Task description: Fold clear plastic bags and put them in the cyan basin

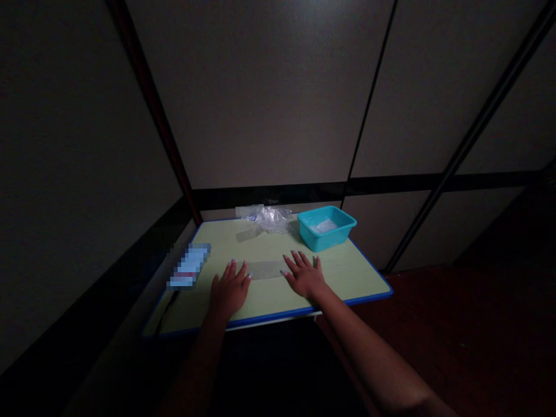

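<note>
A thin translucent strip [266, 270] lies flat on the pale yellow-green table [278, 298] between my two hands. My left hand [229, 289] rests palm down at the strip's left end, fingers spread, holding nothing. At its right end my right hand [305, 278] lies palm down with the fingers apart, also holding nothing. Behind them, near the table's back edge, sits a crumpled heap of clear plastic [274, 219]. Another translucent piece [249, 234] lies just in front of that heap.
A turquoise basin [326, 238] with clear plastic inside stands at the back right of the table. At the left edge is a pixelated light-blue object [189, 266], with a dark cord-like line below it. Panelled walls rise behind and to the left.
</note>
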Tool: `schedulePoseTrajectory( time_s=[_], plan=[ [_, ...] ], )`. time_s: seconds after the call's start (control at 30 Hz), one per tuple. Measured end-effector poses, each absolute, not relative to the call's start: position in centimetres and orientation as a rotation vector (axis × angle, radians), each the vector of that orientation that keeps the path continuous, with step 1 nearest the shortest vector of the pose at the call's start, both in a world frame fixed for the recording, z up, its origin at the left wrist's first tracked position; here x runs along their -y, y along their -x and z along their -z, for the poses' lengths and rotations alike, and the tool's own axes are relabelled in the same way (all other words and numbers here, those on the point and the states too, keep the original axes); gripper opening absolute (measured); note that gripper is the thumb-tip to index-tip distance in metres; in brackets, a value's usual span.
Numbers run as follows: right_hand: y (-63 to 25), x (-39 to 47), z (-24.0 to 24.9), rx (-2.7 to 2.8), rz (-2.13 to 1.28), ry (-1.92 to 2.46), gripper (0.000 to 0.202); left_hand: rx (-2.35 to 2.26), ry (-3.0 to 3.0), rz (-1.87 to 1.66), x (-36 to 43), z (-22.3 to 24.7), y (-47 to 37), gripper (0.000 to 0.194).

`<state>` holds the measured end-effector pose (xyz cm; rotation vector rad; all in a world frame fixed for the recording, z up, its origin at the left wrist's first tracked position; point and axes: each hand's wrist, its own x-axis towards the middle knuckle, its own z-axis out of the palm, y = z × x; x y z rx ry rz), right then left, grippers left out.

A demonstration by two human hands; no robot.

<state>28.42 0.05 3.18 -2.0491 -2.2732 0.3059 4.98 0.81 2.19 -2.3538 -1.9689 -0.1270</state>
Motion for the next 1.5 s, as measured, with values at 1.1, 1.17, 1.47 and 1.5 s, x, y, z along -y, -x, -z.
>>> schedulePoseTrajectory(
  time_s=[1.1,1.17,1.47,1.5],
  plan=[
    [-25.1,2.4,-2.4,2.457,-0.32,1.548,0.058,1.922,2.362,0.232,0.9,-2.0,-9.8,0.052],
    [-25.1,2.1,-2.3,2.456,-0.36,1.559,0.059,1.922,2.404,0.186,0.6,-1.8,-9.6,0.052],
    [-25.1,2.2,-3.0,2.469,-0.424,1.599,0.061,1.89,2.395,0.178,0.6,-1.7,-7.2,0.051],
    [-25.1,2.2,-3.1,2.476,-0.431,1.61,0.062,1.891,2.382,0.172,0.7,-1.7,-6.6,0.051]
  ],
)
